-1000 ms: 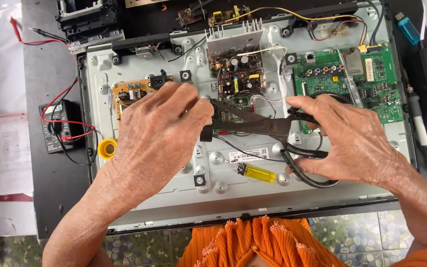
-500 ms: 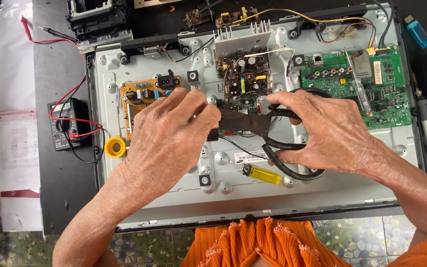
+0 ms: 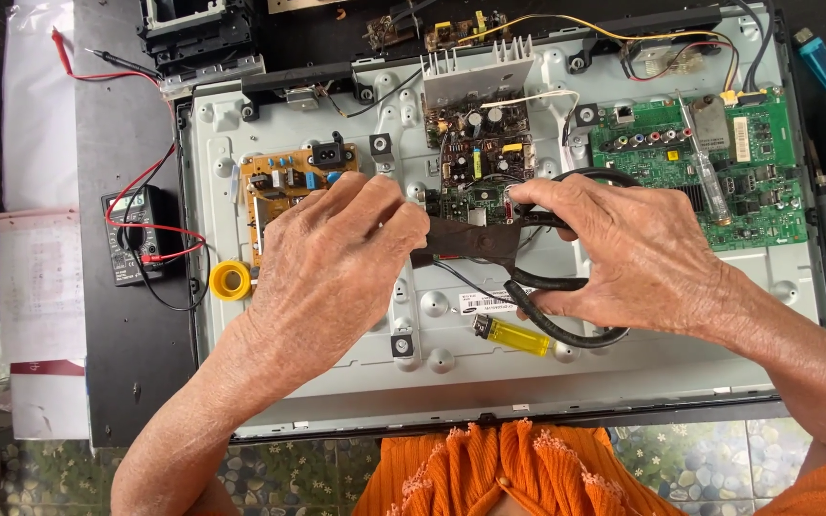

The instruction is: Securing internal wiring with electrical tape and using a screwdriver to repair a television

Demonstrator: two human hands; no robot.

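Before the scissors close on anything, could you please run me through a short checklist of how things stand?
1. Right hand in the handles of the scissors: ok.
2. Left hand at the blade tips: ok, but what it pinches is hidden.
3. Blades open or shut: cannot tell.
4. Yellow lighter away from the blades: ok, it lies below them on the metal back panel.
5. Multimeter leads away from the hands: ok.

White rectangular label point(image 3: 486, 301) on metal chassis point(image 3: 681, 354)
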